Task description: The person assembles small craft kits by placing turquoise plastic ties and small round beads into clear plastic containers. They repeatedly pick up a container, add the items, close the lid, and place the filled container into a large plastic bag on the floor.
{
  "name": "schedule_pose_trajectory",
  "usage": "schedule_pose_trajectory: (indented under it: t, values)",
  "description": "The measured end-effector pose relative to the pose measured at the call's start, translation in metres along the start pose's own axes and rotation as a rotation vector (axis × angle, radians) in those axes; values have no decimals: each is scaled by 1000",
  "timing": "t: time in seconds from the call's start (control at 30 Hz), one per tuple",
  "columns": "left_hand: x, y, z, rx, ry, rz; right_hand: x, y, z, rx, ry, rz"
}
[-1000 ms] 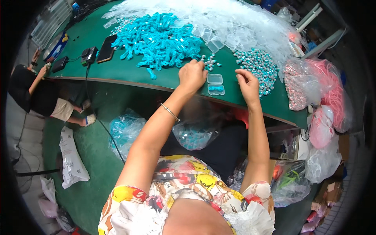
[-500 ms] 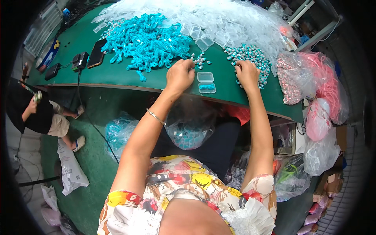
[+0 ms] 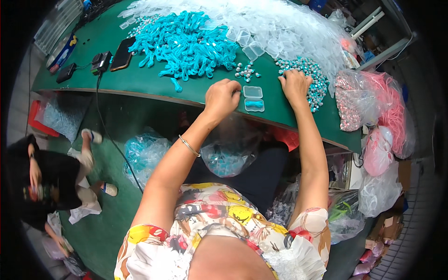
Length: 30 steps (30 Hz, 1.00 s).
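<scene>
My green table (image 3: 140, 70) is carrying blue cords (image 3: 186, 44), clear boxes (image 3: 280, 28), beads (image 3: 310, 77), and a phone (image 3: 122, 53).

1 small clear plastic case (image 3: 253, 98) lies open on the green table (image 3: 140, 88).

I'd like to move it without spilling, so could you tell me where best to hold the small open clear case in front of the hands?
Probably pinch the small clear case across its short sides, coming from above: it lies flat and open on the green table, between the left hand and right hand.
</scene>
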<state>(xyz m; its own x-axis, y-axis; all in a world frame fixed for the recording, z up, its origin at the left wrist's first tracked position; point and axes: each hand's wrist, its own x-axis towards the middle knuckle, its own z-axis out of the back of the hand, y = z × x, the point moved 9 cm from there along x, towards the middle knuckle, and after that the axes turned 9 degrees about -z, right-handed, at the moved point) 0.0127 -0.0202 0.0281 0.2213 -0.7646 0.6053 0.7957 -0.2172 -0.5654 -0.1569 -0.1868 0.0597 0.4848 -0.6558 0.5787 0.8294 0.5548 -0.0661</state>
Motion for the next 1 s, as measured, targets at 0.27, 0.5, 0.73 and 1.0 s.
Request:
schedule_pose_trajectory:
  t: [0.27,0.5,0.73,1.0]
  values:
    - [-1,-1,4,-29,-10,-19,6,3,-14,-77,24,-12]
    - [-8,-5,11,-263,-28,106,-3,4,23,128,23,-141]
    - [-16,-32,2,-335,32,44,-65,48,61,936,317,-121]
    - [-17,-49,-2,-115,10,-123,-81,69,57,752,222,22]
